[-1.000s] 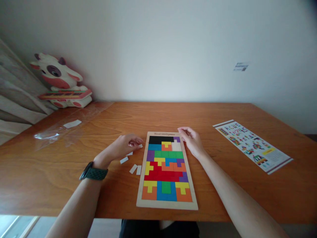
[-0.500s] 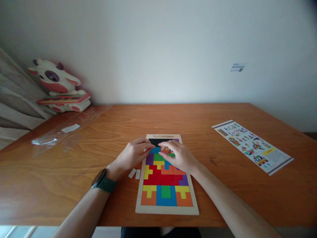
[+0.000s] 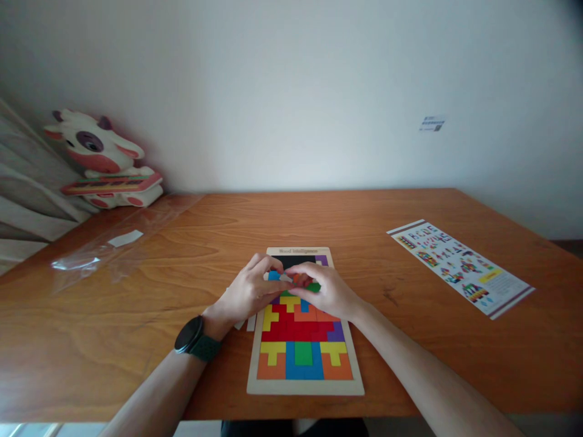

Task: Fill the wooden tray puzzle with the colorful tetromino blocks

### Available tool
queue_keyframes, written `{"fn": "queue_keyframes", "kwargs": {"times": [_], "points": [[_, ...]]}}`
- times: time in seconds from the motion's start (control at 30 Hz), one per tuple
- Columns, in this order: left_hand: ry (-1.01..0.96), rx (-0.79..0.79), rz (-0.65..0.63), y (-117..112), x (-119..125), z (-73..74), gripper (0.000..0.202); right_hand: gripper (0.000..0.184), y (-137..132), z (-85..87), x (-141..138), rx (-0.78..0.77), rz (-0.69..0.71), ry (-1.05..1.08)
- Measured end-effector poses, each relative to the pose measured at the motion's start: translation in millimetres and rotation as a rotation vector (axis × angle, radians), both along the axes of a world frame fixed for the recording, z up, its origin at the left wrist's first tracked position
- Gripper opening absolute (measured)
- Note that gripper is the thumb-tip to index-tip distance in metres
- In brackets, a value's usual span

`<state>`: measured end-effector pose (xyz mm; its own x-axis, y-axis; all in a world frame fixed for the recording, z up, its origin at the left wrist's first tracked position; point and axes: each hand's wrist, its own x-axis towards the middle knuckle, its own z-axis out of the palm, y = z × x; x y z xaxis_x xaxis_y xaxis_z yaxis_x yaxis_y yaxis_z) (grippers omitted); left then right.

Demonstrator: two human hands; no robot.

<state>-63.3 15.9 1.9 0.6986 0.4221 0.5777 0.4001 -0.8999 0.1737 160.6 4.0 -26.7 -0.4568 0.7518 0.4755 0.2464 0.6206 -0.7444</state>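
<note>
My left hand (image 3: 255, 286), a dark watch on its wrist, is closed in a pinch over the upper part of a puzzle board. Facing it, my right hand (image 3: 328, 289) is pinched too, its fingertips meeting those of the left. A small whitish piece (image 3: 286, 278), like a slip of paper, shows between the fingertips; its exact kind is unclear. Beneath both hands lies the wooden puzzle board (image 3: 305, 387), filled with coloured block pieces. Its dark base (image 3: 298, 261) shows near the top. My fingers hide some of the upper pieces.
White strips (image 3: 251, 323) lie left of the board, partly behind my left hand. A printed pattern sheet (image 3: 460, 267) rests on the right of the table. At the back left stand a cow toy keyboard (image 3: 107, 161) and a clear plastic bag (image 3: 91, 262).
Both hands have come together until their fingertips meet, and a whitish piece now shows between them. The left hand has shifted slightly right. The view has moved a little.
</note>
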Motion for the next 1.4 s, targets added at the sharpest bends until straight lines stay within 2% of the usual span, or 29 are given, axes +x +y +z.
{"fn": "queue_keyframes", "kwargs": {"times": [0.1, 0.2, 0.4, 0.63, 0.97, 1.07, 1.17, 1.3, 1.4], "points": [[0.032, 0.007, -0.005, -0.2, -0.1, 0.9, 0.023, 0.019, 0.1, 2.6, -0.9, 0.028, 0.009, -0.029], [0.037, 0.012, -0.002, -1.3, 0.9, 2.1, 0.024, 0.025, 0.0, 4.4, -0.8, 0.017, 0.021, -0.048], [0.072, 0.062, 0.005, -2.4, 1.9, -0.5, 0.026, 0.016, -0.6, 6.5, -0.3, 0.075, 0.052, -0.104], [0.111, 0.032, 0.008, -1.7, 0.2, -0.4, 0.026, 0.016, 1.4, 3.6, 1.3, 0.179, 0.019, -0.144], [-0.031, -0.054, -0.047, -2.8, 2.3, -0.4, 0.026, 0.014, 5.1, 3.4, 5.6, 0.303, 0.014, -0.160], [-0.061, -0.088, 0.044, -3.2, 4.6, -1.8, 0.027, 0.015, 10.7, 7.4, 16.0, 0.280, -0.044, -0.152], [-0.026, -0.137, 0.135, -2.0, 5.9, -3.1, 0.031, 0.017, 18.6, 9.9, 37.7, 0.236, -0.165, -0.136], [0.092, -0.191, 0.167, 1.9, 4.4, -7.0, 0.027, 0.017, 24.8, 11.8, 67.2, 0.210, -0.246, -0.212], [0.129, -0.208, 0.176, 4.0, 2.7, -10.9, 0.025, 0.014, 24.0, 14.6, 75.7, 0.221, -0.241, -0.287]]}}
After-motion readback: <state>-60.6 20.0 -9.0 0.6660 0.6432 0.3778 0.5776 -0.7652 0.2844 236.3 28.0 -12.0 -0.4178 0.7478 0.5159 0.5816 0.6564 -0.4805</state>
